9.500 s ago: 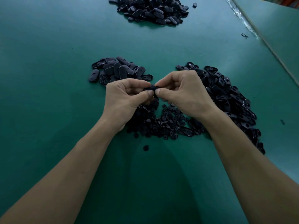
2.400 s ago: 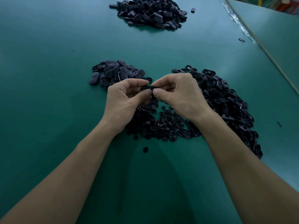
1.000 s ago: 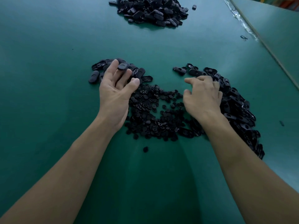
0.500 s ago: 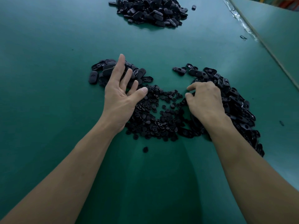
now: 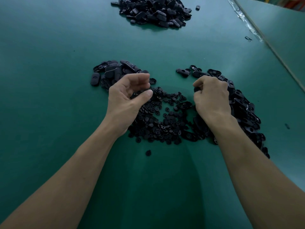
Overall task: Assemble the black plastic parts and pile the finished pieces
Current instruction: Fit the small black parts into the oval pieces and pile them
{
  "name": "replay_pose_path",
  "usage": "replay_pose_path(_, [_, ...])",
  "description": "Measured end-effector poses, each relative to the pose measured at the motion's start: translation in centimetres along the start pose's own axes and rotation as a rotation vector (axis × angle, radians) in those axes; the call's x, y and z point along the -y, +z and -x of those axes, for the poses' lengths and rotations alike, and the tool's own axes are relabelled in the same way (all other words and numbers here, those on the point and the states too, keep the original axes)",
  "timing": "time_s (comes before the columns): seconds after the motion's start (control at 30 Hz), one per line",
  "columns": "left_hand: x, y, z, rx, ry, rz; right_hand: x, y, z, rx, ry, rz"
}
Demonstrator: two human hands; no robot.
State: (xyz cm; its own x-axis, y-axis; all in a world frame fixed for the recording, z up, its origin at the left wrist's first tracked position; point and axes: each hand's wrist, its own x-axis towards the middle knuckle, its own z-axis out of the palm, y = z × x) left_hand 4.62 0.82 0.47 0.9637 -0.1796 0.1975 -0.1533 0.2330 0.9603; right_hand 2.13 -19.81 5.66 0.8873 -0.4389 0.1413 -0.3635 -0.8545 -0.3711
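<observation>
Heaps: oval covers [image 5: 113,71] lying toward the bench's [image 5: 49,113] left edge, oval bases [image 5: 244,109] toward its right, small round parts [image 5: 161,119] between, keeping each kind in reach.
Finished pile [image 5: 155,10]: sitting by the far edge.
Right hand [image 5: 212,96]: arching knuckles-up, fingertips pinching a black part [image 5: 196,89].
Left hand [image 5: 127,98]: hovering over the small round parts, fingers curling loosely, holding nothing visible.

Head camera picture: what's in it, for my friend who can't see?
Two hands work over heaps of black plastic parts on a green table. The right hand pinches one part; the left hand curls above small round ones.
</observation>
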Motion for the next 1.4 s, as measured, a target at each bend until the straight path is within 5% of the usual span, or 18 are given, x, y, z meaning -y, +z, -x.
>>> replay_pose_path(0.13, [0.0,0.1,0.1,0.018,-0.012,0.017,1.1,0.0,0.3,0.003,-0.119,-0.208])
replay_pose_path(0.33, [-0.3,0.4,0.2,0.03,-0.035,0.011,4.1,-0.6,1.5,0.327,-0.257,-0.693])
replay_pose_path(0.77, [-0.3,0.5,0.1,0.002,-0.036,0.015,3.8,-0.4,1.6,0.416,-0.215,-0.609])
replay_pose_path(1.13, [-0.2,0.5,0.1,0.001,-0.057,0.061,3.9,0.2,1.8,0.339,-0.119,-0.886])
replay_pose_path(1.27, [-0.2,0.6,0.0,-0.031,-0.063,0.11,3.9,0.8,2.0,0.281,-0.135,-0.573])
replay_pose_path(1.4, [-0.2,0.6,0.0,-0.058,-0.073,0.142,4.0,1.4,3.0,0.405,-0.299,-0.137])
